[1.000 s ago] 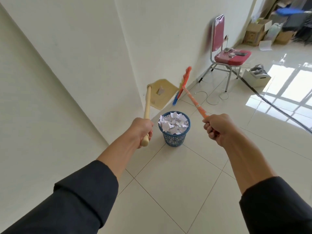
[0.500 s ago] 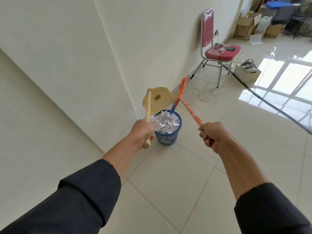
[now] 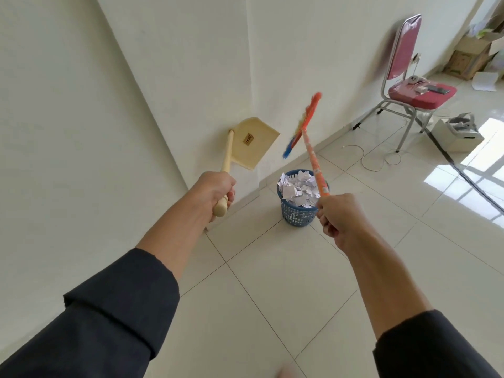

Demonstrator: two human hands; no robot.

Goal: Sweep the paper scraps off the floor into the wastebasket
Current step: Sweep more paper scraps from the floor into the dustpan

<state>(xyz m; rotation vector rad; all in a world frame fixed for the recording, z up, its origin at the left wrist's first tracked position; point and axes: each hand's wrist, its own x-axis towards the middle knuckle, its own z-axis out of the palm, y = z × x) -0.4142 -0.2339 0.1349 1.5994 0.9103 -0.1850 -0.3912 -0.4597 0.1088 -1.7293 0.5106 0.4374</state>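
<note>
A small blue wastebasket (image 3: 296, 214) stands on the tiled floor near the wall corner, heaped with white paper scraps (image 3: 298, 188). My left hand (image 3: 216, 190) grips the wooden handle of a cream dustpan (image 3: 252, 143), which is raised in the air left of the basket. My right hand (image 3: 338, 214) grips the orange handle of a broom (image 3: 313, 156); its orange and blue bristle head (image 3: 302, 125) is lifted above and behind the basket. No scraps show on the floor around the basket.
A white wall runs along the left. A red chair (image 3: 414, 91) with small items on its seat stands at the right, with a white box (image 3: 456, 132), a black cable (image 3: 469, 178) and a thin white cord on the floor. Cardboard boxes (image 3: 469, 58) sit far back.
Both tools have lifted away from the basket: the dustpan rose up and left, the broom head rose above the basket rim. The view has shifted too.
</note>
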